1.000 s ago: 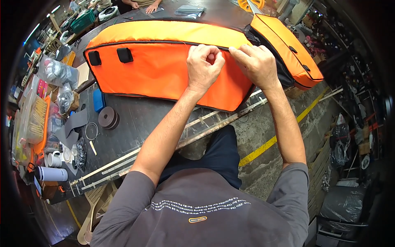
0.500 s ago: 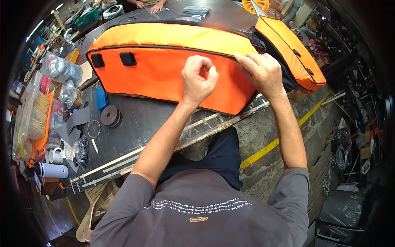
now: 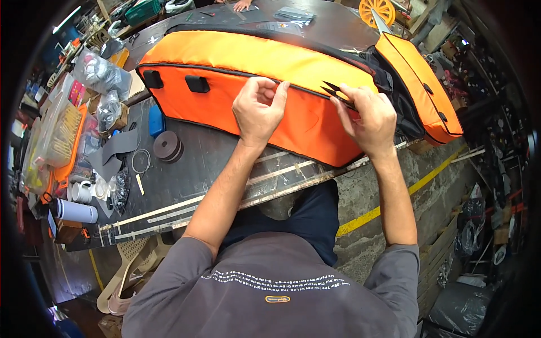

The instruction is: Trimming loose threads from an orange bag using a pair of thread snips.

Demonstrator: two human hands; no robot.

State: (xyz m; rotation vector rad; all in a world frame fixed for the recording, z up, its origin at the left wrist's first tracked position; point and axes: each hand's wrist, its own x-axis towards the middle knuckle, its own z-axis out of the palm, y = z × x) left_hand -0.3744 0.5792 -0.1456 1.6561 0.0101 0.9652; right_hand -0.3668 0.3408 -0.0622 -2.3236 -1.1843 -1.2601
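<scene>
A long orange bag (image 3: pixel 304 118) with black piping (image 3: pixel 307 90) lies across the dark tabletop (image 3: pixel 208 160), a narrower orange piece (image 3: pixel 416 84) beside its right end. At the bag's front, the hands differ: the right hand (image 3: pixel 369 118) grips black thread snips (image 3: pixel 332 91), blades parted and pointing left; the left hand (image 3: pixel 256 112) is curled, thumb close to the piping, and whether it pinches anything cannot be told. Near the bag's left part sit a blue case (image 3: pixel 156 121) and a dark roll (image 3: pixel 168 146); farther left of the bag, a clear plastic box (image 3: pixel 56 135). Beyond its right end is a yellow wheel (image 3: pixel 376 14); on its near right, a yellow line (image 3: pixel 362 220) crosses the concrete floor (image 3: pixel 360 194).
</scene>
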